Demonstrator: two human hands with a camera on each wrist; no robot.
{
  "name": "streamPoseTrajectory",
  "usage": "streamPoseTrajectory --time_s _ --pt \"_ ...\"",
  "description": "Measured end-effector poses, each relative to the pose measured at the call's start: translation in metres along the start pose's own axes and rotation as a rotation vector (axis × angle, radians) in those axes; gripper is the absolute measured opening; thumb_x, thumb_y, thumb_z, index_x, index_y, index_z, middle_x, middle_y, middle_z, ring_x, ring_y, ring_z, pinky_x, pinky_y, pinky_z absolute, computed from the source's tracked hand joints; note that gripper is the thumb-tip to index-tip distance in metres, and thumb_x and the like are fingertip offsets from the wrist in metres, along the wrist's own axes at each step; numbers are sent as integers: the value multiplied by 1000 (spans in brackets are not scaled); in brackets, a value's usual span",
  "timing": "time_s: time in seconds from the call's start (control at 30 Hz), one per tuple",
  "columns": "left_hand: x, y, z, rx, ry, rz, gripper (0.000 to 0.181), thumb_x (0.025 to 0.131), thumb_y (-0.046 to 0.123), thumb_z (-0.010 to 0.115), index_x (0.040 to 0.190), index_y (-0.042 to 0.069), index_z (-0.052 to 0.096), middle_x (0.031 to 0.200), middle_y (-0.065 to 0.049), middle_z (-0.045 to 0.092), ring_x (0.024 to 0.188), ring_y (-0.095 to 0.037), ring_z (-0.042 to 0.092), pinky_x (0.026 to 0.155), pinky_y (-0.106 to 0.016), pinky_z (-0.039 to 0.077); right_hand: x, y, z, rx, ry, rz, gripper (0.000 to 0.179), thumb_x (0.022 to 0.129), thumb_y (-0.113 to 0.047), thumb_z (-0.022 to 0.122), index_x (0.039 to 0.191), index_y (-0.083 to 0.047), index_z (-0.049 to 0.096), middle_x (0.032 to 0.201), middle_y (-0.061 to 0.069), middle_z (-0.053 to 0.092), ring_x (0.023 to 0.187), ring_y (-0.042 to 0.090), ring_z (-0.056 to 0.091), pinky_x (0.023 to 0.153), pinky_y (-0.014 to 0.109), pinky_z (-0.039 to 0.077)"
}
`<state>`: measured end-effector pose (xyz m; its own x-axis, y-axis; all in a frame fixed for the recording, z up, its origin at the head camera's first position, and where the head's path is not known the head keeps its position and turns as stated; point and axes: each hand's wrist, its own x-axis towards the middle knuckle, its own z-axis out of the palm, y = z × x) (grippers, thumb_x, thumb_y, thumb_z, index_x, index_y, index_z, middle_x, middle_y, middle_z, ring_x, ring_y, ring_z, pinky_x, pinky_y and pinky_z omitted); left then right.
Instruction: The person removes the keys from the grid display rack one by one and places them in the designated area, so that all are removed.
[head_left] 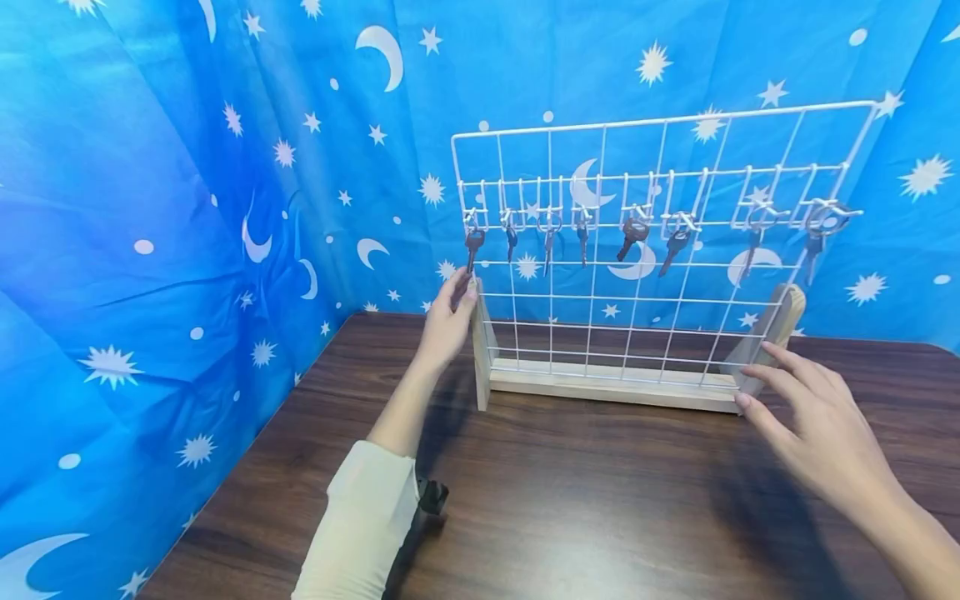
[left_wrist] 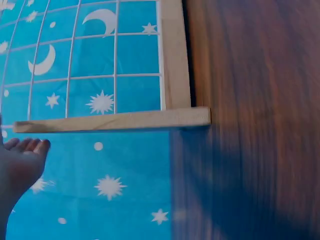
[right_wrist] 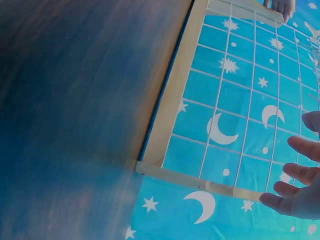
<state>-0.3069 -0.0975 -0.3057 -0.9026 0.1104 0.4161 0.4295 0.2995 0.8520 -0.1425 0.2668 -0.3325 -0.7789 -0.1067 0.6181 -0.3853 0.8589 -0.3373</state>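
A white wire grid rack (head_left: 663, 121) stands upright on a wooden base (head_left: 615, 387) between two wooden side pieces. Several keys hang from its row of hooks, among them a brown key (head_left: 634, 237) near the middle. My left hand (head_left: 448, 321) is at the top of the left side piece (head_left: 481, 358), its fingertips just under the leftmost key (head_left: 474, 242); contact with the wood is unclear. At the other end, my right hand (head_left: 813, 417) has its fingers spread beside the right side piece (head_left: 786, 312). In the right wrist view, a fingertip meets the wood's end.
The rack rests on a dark wood-grain table (head_left: 570, 500). Blue cloth (head_left: 300, 208) printed with moons and stars hangs behind and to the left. A small black device (head_left: 432, 496) shows at the left sleeve (head_left: 367, 517).
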Motion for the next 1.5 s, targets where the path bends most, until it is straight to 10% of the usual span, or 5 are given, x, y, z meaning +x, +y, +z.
streamPoseTrajectory --time_s 0.3,0.73,1.03,1.5 --pt "21 -7 9 -320 70 -102 34 101 16 38 127 -1 52 123 -12 58 120 -18 49 101 -28 36 16 -18 11 86 37 7 25 90 -16 61 107 2 61 128 25 47 111 51 38 86 66 28" --pt "24 -16 10 -283 79 -28 32 101 17 39 123 0 55 117 -17 60 111 -21 56 96 -27 41 74 -77 59 358 23 51 24 89 -13 62 110 -1 63 99 15 66 86 24 63 72 29 50" --pt "20 -17 11 -226 84 -4 35 102 20 37 125 -1 53 117 -16 60 111 -21 55 97 -28 41 123 -128 99 648 -150 121 33 92 -22 58 120 -4 58 106 12 65 90 23 64 78 39 52" --pt "19 -17 9 -153 94 -33 38 101 24 38 130 2 50 131 -13 51 122 -24 45 100 -34 38 178 -183 117 1008 -158 239 50 94 -22 56 139 -6 39 124 14 57 102 24 61 84 29 50"
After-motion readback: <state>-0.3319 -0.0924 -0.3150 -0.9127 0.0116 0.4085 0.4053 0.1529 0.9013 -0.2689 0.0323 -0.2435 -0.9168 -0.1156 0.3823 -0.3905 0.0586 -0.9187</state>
